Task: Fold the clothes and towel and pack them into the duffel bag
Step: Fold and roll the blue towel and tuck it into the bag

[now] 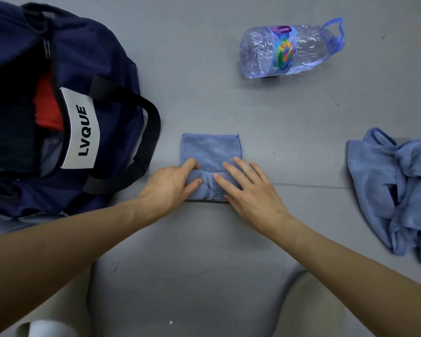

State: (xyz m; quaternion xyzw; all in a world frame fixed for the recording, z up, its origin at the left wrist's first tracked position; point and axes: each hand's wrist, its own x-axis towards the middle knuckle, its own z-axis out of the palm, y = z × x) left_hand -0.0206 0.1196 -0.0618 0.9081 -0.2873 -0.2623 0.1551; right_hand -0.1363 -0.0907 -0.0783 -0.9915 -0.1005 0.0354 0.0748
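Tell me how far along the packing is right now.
Done: a red garment already sits in the open navy duffel bag. In hand: the left hand pinches and the right hand presses a fold into the small blue towel. Left: the crumpled blue cloth on the right, unfolded.

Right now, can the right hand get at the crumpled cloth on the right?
Probably yes: the right hand lies flat on the towel, holding nothing, and only bare grey surface lies between it and the crumpled cloth.
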